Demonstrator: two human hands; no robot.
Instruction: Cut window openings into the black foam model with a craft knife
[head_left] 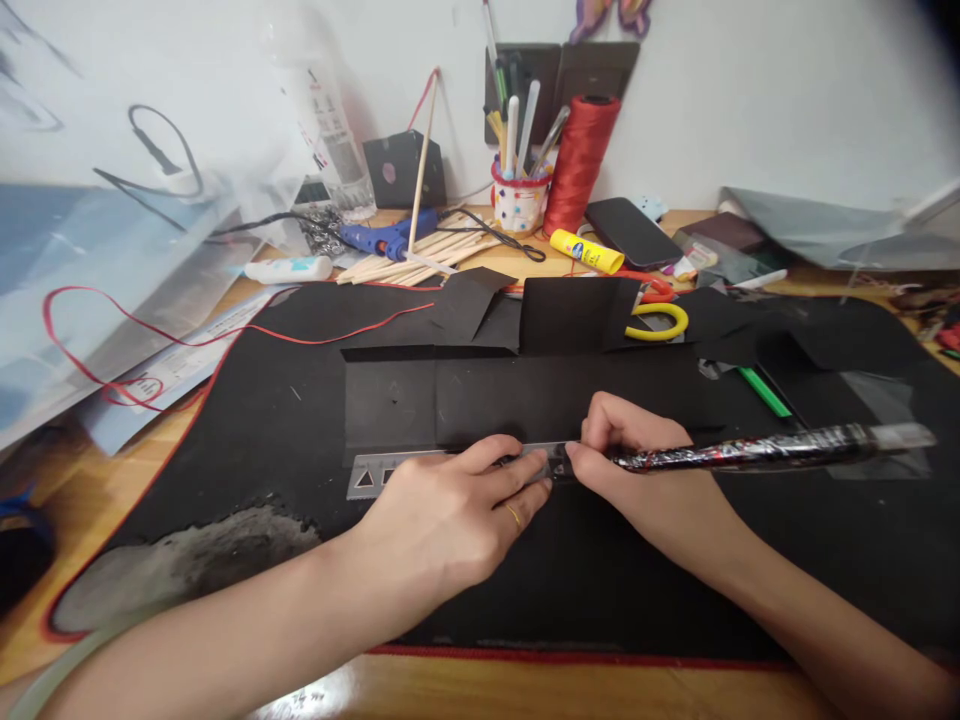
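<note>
My left hand (457, 505) lies over a clear stencil ruler (367, 476) with cut-out shapes. Its fingers are stretched out and press the ruler down along the near edge of a black card sheet (517, 395). My right hand (634, 445) is closed round a pen with a dark, shiny patterned barrel (750, 451). The pen slants low to the right, and its writing tip is hidden by the fingers, close to the ruler's right part. Behind the card, scissors with a yellow handle (679, 322) are partly covered by a folded black card piece (574, 315).
A black mat (600, 580) covers the wooden table. Toward the back are a blue glue gun (386, 238), wooden sticks (450, 245), a decorated pen cup (519, 200), red thread spool (581, 165), yellow glue stick (586, 251) and phone (631, 234). Red ribbon (289, 340) trails left.
</note>
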